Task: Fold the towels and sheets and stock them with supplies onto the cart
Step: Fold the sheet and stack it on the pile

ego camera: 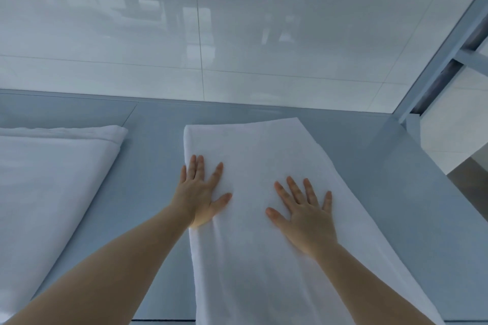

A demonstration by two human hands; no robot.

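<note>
Smoothing a long folded towel point(253, 192) at centre frame on the grey table point(155, 192), left hand point(202, 194) and right hand point(303, 215) pressing flat with fingers spread, gripping nothing; best stroking outward toward the edges before folding again.

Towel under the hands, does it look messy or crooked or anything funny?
Nothing stands out. The towel lies flat in a long folded strip on the grey table, with only soft creases near the left hand. The right hand lies flat on it too.
</note>
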